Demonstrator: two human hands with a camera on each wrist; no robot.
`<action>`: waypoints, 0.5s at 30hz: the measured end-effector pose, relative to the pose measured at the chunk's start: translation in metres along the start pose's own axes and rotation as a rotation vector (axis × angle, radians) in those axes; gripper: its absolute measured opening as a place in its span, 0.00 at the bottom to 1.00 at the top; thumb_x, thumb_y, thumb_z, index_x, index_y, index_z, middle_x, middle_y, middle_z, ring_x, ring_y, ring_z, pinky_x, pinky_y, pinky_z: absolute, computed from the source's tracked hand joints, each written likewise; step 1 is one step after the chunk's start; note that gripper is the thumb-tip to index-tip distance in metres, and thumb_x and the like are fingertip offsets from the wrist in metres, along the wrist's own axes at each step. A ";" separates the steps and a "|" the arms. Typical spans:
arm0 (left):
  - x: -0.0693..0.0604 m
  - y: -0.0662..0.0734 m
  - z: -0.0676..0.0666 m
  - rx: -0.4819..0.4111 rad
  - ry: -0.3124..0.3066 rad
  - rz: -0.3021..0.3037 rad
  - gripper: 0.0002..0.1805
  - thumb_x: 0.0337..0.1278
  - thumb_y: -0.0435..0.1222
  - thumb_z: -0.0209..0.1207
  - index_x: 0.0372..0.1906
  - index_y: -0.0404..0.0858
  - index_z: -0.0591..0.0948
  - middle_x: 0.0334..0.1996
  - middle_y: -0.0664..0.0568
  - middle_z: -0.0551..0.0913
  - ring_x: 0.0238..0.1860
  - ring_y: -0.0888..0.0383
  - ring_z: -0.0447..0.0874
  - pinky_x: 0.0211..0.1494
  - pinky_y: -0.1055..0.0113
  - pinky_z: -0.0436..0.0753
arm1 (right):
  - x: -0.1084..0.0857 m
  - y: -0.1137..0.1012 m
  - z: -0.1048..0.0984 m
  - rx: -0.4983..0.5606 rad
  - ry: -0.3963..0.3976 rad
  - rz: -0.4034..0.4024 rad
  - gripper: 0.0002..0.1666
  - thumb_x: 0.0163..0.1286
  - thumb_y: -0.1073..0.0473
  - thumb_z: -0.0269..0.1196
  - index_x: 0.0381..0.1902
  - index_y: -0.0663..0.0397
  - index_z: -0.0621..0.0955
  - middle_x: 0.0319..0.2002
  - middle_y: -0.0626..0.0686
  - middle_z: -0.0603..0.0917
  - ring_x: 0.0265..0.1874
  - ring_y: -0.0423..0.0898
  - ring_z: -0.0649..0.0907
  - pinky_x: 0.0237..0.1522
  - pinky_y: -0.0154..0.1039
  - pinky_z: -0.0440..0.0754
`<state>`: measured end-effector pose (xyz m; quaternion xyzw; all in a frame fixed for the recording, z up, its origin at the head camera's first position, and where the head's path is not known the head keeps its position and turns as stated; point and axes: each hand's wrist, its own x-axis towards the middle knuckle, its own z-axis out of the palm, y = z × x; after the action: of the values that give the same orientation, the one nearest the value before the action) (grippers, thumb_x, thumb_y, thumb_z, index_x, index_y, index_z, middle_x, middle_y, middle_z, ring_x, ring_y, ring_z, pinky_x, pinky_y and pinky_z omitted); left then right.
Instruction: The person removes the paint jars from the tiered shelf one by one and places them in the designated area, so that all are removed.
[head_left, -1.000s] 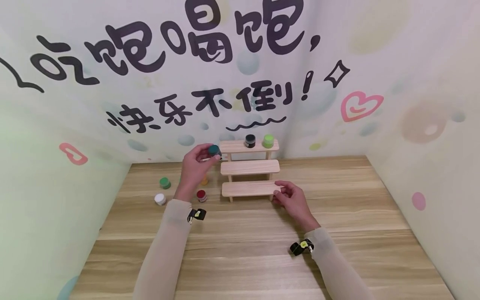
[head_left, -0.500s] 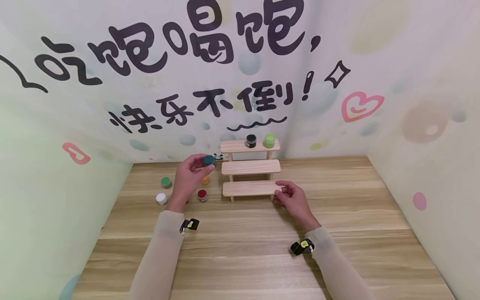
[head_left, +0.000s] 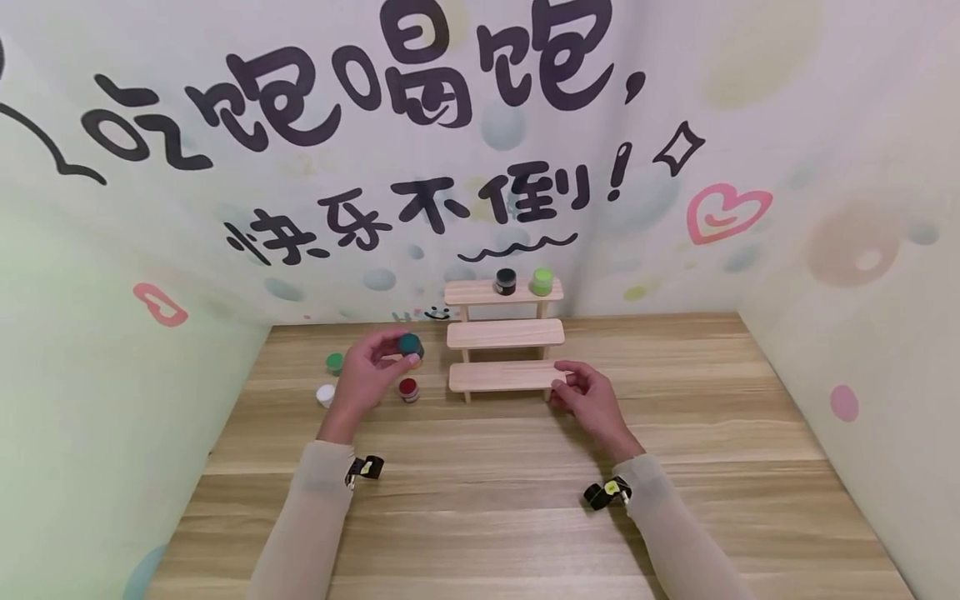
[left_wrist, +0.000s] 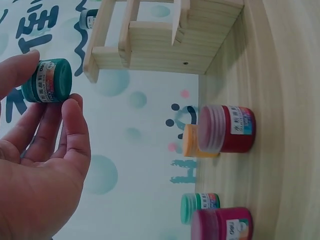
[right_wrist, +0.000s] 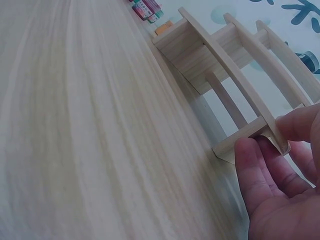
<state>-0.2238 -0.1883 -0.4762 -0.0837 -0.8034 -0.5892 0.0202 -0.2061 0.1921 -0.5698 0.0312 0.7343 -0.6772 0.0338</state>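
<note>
My left hand (head_left: 369,373) pinches a dark teal paint jar (head_left: 410,346) between thumb and fingers, above the tabletop and left of a three-step wooden rack (head_left: 506,377). The left wrist view shows that jar (left_wrist: 47,81) tipped on its side relative to the camera, its label facing out. With thumb and fingertips my right hand (head_left: 592,404) grips the right end of the rack's lowest shelf (right_wrist: 235,80). On the top shelf stand a black jar (head_left: 506,282) and a light green jar (head_left: 542,282). The two lower shelves hold no jars.
Under and around my left hand stand a red jar (head_left: 408,390), a white jar (head_left: 326,395) and a green jar (head_left: 334,363). The left wrist view also shows an orange jar (left_wrist: 190,141) and a magenta jar (left_wrist: 220,224). A printed wall (head_left: 420,250) rises behind the rack.
My left hand has moved down and left with the teal jar, away from the top shelf's left end. The right hand keeps its grip on the lowest shelf.
</note>
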 end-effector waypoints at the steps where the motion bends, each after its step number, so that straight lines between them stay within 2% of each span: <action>1: -0.002 -0.002 -0.001 0.002 -0.001 -0.003 0.26 0.64 0.37 0.73 0.65 0.38 0.82 0.59 0.42 0.85 0.59 0.49 0.84 0.55 0.77 0.85 | 0.000 0.000 0.000 0.001 -0.001 0.000 0.22 0.76 0.65 0.66 0.65 0.60 0.79 0.40 0.55 0.84 0.36 0.46 0.89 0.43 0.40 0.92; 8: -0.015 -0.012 -0.004 0.014 -0.028 -0.034 0.26 0.65 0.39 0.72 0.66 0.40 0.81 0.62 0.42 0.85 0.59 0.51 0.85 0.55 0.76 0.85 | -0.001 -0.001 -0.001 0.006 -0.001 0.006 0.22 0.76 0.65 0.66 0.65 0.61 0.79 0.40 0.56 0.85 0.37 0.45 0.89 0.43 0.40 0.92; 15: -0.025 -0.022 -0.009 0.027 -0.015 -0.064 0.25 0.64 0.38 0.73 0.65 0.42 0.83 0.61 0.43 0.84 0.57 0.56 0.87 0.53 0.74 0.87 | 0.001 0.001 -0.001 -0.004 0.006 0.014 0.22 0.75 0.64 0.67 0.65 0.60 0.80 0.41 0.58 0.85 0.36 0.45 0.89 0.43 0.40 0.92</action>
<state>-0.2034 -0.2058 -0.4977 -0.0622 -0.8137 -0.5779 -0.0034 -0.2067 0.1930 -0.5703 0.0382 0.7357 -0.6753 0.0363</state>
